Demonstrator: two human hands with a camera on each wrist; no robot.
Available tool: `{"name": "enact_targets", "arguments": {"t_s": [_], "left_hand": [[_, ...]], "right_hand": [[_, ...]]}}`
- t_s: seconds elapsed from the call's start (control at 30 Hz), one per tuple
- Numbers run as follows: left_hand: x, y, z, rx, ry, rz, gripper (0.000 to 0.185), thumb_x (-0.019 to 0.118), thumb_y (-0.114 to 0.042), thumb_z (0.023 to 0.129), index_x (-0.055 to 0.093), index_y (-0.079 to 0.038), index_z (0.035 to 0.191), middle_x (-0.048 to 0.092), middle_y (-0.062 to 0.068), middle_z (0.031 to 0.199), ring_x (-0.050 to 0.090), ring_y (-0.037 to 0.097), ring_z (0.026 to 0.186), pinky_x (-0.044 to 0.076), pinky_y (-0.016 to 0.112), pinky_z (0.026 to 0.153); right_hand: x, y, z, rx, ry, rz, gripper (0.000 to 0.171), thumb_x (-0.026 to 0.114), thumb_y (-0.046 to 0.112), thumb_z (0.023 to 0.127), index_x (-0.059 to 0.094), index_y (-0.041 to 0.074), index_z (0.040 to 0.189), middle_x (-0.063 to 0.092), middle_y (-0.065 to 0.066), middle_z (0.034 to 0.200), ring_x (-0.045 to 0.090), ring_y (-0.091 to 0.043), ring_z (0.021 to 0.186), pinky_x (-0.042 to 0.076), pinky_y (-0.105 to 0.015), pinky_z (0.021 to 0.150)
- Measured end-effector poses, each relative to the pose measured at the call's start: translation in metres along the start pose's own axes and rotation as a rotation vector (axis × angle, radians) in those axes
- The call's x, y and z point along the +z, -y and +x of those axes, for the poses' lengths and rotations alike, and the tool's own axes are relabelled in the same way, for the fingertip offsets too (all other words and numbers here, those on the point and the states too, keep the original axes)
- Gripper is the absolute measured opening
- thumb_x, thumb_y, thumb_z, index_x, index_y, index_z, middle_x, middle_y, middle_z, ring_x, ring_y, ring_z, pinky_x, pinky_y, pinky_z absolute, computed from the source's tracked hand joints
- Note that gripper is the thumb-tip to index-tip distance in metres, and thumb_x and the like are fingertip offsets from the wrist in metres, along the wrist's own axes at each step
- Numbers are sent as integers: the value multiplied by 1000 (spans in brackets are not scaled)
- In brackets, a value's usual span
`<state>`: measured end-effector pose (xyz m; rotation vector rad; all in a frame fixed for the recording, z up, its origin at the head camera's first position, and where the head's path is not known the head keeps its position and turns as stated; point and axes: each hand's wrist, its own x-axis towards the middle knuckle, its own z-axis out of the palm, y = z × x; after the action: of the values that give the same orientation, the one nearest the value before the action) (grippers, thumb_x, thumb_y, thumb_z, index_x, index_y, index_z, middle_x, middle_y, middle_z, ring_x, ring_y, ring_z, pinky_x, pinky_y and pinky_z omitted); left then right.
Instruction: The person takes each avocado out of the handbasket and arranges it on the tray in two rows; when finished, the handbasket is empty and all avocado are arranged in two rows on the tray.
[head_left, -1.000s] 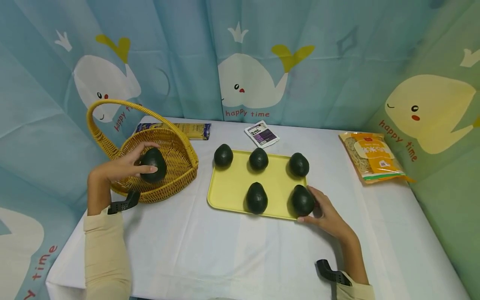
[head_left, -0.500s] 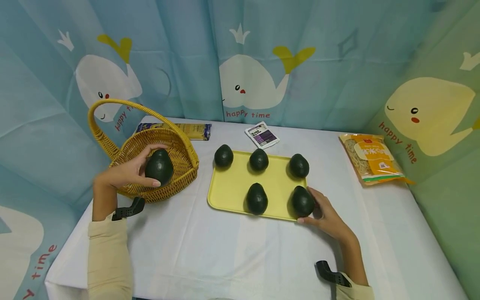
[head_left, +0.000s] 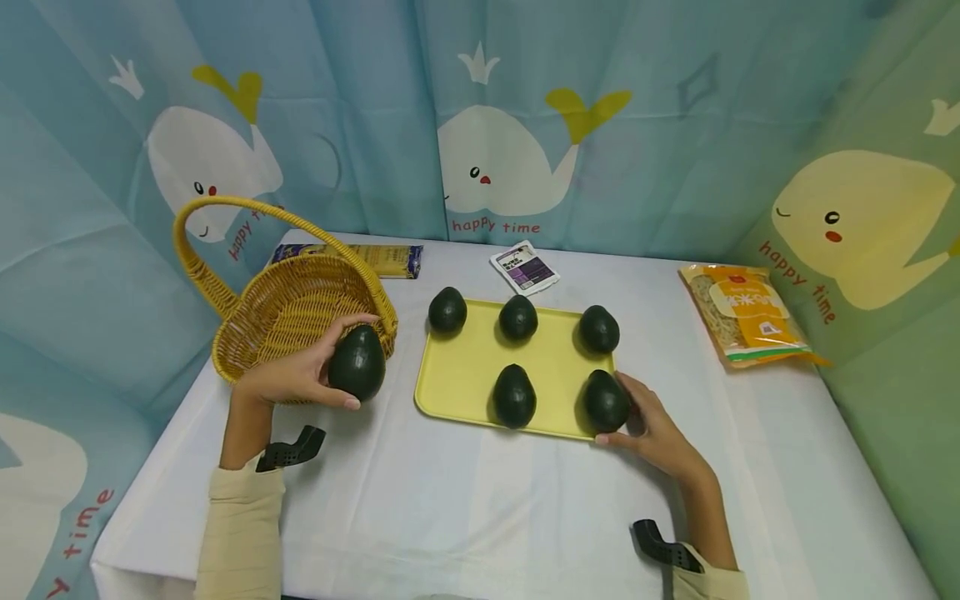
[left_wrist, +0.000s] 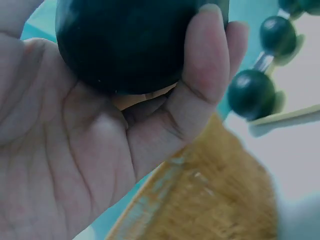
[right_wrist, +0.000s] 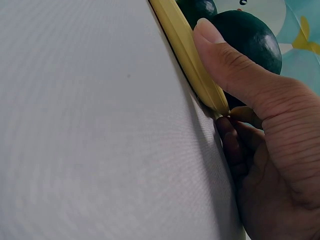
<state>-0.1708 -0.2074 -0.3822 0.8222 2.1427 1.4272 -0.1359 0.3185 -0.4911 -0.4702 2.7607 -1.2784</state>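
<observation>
My left hand [head_left: 300, 373] holds a dark green avocado [head_left: 358, 363] between thumb and fingers, at the front right side of the wicker basket [head_left: 258, 329]. The left wrist view shows fingers curled about that avocado [left_wrist: 120, 45], with basket weave [left_wrist: 215, 190] below. At the tray's near right corner, my right hand [head_left: 663, 433] grips the yellow tray [head_left: 461, 379], thumb on the front edge and fingers at the side. Right beside it on the tray sits an avocado [head_left: 606, 401]. Several more avocados stand on the tray, one [head_left: 513, 397] near the front middle.
Behind the basket lies a blue-and-yellow packet [head_left: 397, 260]. A small white-and-purple packet [head_left: 525, 268] is behind the tray. An orange bag [head_left: 750, 317] rests at the right. Patterned curtains [head_left: 360, 125] enclose the white table [head_left: 420, 500].
My left hand has carried its avocado from over the basket's inside rightward and nearer, to the basket's front right rim. The right hand and the tray stay where they were.
</observation>
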Motion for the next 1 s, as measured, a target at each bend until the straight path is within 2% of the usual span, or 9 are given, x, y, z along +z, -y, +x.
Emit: {"name": "enact_targets", "arguments": {"t_s": [0.1,0.23,0.37,0.47,0.63,0.77,1.0], "left_hand": [[12,2,6,10,16,-17,106,83,-9,76,10,-17,152,15,21,155,31,35,134,45,35,99],[26,6,17,25,42,-74,105,83,-10,77,9,-17,152,11,18,157,33,38,134,45,34,100],[40,12,30,19,48,-146,103,82,-8,77,11,-19,152,23,21,149,45,36,125,48,33,97],[50,17,38,-3,21,-174,102,83,-7,77,16,-21,152,30,20,144,48,34,123,48,35,97],[62,27,49,-43,-50,-159,100,84,-9,75,22,-24,152,29,16,148,48,34,122,48,40,95],[66,34,55,-77,-71,-154,97,83,-12,76,24,-22,153,27,15,152,54,34,118,49,41,93],[69,40,67,-138,-94,-10,99,84,-22,75,24,-13,154,36,17,148,50,33,123,45,46,98]], "right_hand": [[0,0,0,0,0,3,103,88,18,72,27,1,152,32,-26,152,28,-45,138,24,-48,111],[0,0,0,0,2,19,104,88,17,71,26,1,152,30,-28,152,26,-49,138,22,-67,106],[-1,1,0,2,3,19,104,88,17,71,25,2,153,30,-28,151,26,-49,137,22,-68,105],[-1,1,1,0,4,16,104,87,17,71,25,2,153,30,-28,151,27,-48,137,22,-67,105],[-1,0,0,9,5,17,104,88,18,71,25,2,153,29,-29,152,26,-50,137,22,-70,105],[0,1,1,4,7,27,104,88,17,71,25,1,153,29,-29,152,25,-51,138,20,-71,105],[0,1,1,17,12,17,104,88,18,71,25,-1,152,29,-29,152,26,-49,138,21,-70,107]]}}
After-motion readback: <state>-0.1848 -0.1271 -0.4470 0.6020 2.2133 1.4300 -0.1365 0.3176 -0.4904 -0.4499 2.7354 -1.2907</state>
